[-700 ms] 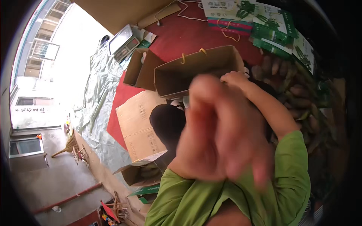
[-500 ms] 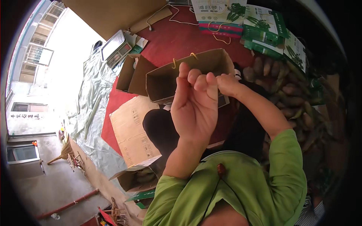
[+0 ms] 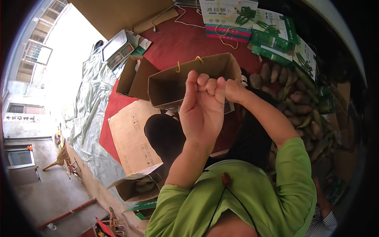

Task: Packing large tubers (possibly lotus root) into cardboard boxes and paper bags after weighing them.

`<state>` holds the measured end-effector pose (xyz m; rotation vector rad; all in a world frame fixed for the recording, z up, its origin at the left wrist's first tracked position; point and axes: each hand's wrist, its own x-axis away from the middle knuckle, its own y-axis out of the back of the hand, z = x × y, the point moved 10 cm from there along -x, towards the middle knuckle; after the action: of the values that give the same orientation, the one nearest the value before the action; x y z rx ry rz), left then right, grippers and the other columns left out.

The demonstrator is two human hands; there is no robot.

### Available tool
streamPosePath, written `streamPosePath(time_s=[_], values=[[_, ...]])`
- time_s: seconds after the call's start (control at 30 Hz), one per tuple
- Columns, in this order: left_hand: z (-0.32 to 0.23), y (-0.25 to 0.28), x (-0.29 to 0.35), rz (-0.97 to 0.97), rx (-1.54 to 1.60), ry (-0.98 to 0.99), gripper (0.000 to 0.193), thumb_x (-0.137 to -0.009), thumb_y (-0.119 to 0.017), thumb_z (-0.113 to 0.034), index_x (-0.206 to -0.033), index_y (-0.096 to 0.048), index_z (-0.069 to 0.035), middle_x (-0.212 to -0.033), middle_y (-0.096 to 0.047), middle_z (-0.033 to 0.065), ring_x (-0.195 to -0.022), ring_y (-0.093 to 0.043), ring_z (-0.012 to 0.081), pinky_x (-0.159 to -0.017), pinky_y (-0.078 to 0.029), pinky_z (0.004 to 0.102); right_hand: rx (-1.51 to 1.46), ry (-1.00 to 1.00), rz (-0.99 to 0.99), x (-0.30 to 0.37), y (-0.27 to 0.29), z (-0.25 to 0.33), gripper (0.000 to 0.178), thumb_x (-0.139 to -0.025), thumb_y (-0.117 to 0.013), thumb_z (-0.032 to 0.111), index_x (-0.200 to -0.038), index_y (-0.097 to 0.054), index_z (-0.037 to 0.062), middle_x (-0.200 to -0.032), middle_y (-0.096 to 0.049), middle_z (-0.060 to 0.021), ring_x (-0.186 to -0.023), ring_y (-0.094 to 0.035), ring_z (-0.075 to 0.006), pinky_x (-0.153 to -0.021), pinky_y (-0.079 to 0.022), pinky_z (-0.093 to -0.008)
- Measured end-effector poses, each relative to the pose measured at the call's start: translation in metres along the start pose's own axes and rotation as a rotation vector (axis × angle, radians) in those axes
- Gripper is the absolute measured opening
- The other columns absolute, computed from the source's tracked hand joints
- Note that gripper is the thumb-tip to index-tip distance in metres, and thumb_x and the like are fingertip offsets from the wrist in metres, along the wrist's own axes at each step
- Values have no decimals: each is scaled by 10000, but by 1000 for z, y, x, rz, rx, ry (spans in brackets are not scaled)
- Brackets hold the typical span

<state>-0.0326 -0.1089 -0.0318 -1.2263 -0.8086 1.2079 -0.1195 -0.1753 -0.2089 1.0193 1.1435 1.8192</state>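
Note:
My left hand (image 3: pixel 202 112) is raised in front of my chest, palm up toward me. Its fingers bend at the tips, and nothing lies in the palm. Close against its little-finger side is my right hand (image 3: pixel 235 91), with fingers curled in. Those fingertips are partly hidden, so anything between them cannot be made out. Just beyond both hands stands an open cardboard box (image 3: pixel 167 91) with yellow cord handles (image 3: pixel 178 66). My dark-clothed knee (image 3: pixel 162 132) is below it on the left.
Radish-like vegetables (image 3: pixel 302 98) are piled at right, below green-and-white cartons (image 3: pixel 272 29). A scale (image 3: pixel 118 49), a smaller box (image 3: pixel 144 79), flattened cardboard (image 3: pixel 130 126) and a vegetable-holding box (image 3: pixel 125 189) lie left. Another person's arm (image 3: pixel 323 201) shows lower right. Red cloth (image 3: pixel 173 37) covers the ground.
The surroundings have shifted slightly left in view. My left fingers have changed their bend a little, and the hands stay together. Another person's arm now shows at lower right.

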Motion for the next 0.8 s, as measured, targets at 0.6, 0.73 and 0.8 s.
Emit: streamPosePath(time_s=[0.6, 0.73, 0.8], values=[[31, -56, 27, 346, -1566, -106, 234, -883, -575, -179, -684, -533, -63, -634, -501, 24, -635, -553, 203, -978, -362, 471, -18, 80, -18, -6, -6, 7, 141, -792, -550, 113, -913, -619, 138, -921, -662, -74, -962, -619, -296, -780, -473, -460], [59, -106, 51, 622, -682, 95, 266, -983, -376, -170, -935, -576, 0, -801, -590, 38, -874, -566, 211, -954, -372, 419, -1, 78, -17, -6, -11, 1, 139, -799, -548, 109, -918, -613, 139, -944, -656, -71, -973, -611, -293, -780, -479, -448], [62, -118, 58, 714, -621, 43, 265, -976, -388, -167, -958, -581, 13, -819, -595, 56, -938, -559, 227, -961, -362, 432, 1, 69, -19, -6, -10, -4, 153, -802, -540, 94, -931, -609, 140, -965, -649, -70, -980, -602, -289, -777, -481, -441]])
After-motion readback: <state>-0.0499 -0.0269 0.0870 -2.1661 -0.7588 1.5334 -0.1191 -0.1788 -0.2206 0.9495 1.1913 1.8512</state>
